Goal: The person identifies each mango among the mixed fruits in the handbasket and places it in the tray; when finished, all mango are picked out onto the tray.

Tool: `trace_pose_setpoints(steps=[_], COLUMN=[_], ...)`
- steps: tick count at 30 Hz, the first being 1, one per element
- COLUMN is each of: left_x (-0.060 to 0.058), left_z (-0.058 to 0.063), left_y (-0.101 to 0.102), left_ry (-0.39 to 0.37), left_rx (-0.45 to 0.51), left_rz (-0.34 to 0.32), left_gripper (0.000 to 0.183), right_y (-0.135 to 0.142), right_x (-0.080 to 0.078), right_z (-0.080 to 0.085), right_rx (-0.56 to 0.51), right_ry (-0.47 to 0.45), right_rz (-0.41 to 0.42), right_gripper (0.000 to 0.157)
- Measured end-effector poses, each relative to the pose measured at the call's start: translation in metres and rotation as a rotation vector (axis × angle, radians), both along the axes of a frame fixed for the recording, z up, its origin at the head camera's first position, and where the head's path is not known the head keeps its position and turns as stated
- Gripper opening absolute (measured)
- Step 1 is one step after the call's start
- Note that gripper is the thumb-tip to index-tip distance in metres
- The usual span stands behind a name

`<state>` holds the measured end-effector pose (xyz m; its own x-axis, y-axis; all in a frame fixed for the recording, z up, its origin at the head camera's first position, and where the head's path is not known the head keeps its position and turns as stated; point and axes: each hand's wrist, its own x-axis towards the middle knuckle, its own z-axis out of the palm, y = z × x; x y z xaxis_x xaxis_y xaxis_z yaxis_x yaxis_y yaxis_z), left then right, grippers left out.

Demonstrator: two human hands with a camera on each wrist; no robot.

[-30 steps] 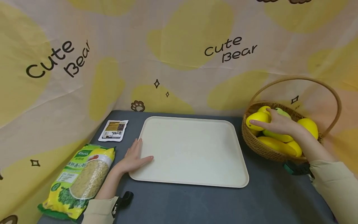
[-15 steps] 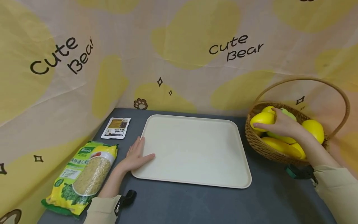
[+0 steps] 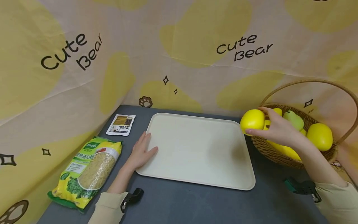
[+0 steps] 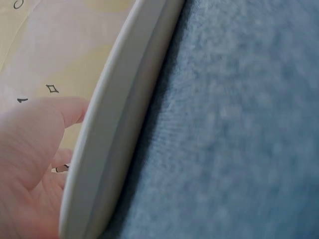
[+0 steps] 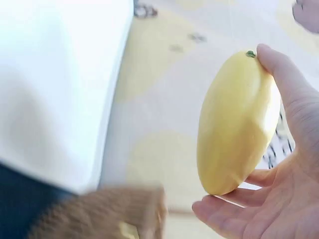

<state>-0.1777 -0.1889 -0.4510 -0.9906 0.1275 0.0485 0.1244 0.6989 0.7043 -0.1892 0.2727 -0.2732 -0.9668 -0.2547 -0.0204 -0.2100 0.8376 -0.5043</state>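
Observation:
My right hand (image 3: 275, 129) holds a smooth yellow mango (image 3: 252, 120) between thumb and fingers, above the left rim of the wicker basket (image 3: 264, 149) and by the tray's right edge. In the right wrist view the mango (image 5: 237, 124) shows a small green stem mark at the thumb's tip. My left hand (image 3: 143, 151) rests at the left edge of the cream tray (image 3: 195, 149), fingers extended and thumb over the rim. The left wrist view shows that hand (image 4: 30, 154) beside the tray's raised edge (image 4: 107, 114).
In the basket lie a green pear (image 3: 294, 120), a large yellow fruit (image 3: 319, 137) and more yellow fruit; its tall handle (image 3: 310, 81) arches over them. Left of the tray are a pasta bag (image 3: 96, 169) and a small flat packet (image 3: 121, 125). A printed curtain (image 3: 190, 71) borders the table.
My right hand has lifted the mango out of the basket and moved it left towards the tray. The left hand stays at the tray's edge; the head view has shifted slightly.

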Motion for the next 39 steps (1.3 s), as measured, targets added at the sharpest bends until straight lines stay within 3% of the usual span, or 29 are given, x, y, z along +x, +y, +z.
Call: trace_pose_setpoints(steps=[5, 11, 17, 22, 29, 39], left_x=[-0.001, -0.006, -0.006, -0.005, -0.006, -0.006], left_z=[-0.002, -0.006, -0.008, -0.008, -0.01, -0.011], left_y=[-0.001, -0.002, -0.002, 0.0, 0.001, 0.0], left_ry=[0.002, 0.042, 0.056, 0.056, 0.052, 0.04], left_rx=[0.055, 0.084, 0.064, 0.026, -0.004, -0.019], left_rz=[0.048, 0.108, 0.11, 0.079, 0.088, 0.097], left_gripper=[0.066, 0.058, 0.065, 0.074, 0.075, 0.075], right_y=[-0.039, -0.085, -0.13, -0.16, -0.195, -0.228], right_x=[-0.005, -0.024, -0.042, -0.06, -0.082, -0.098], right_z=[-0.017, -0.048, -0.074, -0.095, -0.123, -0.146], right_rx=[-0.1, -0.205, -0.306, -0.304, -0.286, -0.326], right_ry=[-0.006, -0.04, -0.047, -0.029, 0.003, -0.033], right_rz=[0.089, 0.166, 0.221, 0.216, 0.267, 0.255], right_gripper=[0.106, 0.109, 0.108, 0.111, 0.112, 0.113])
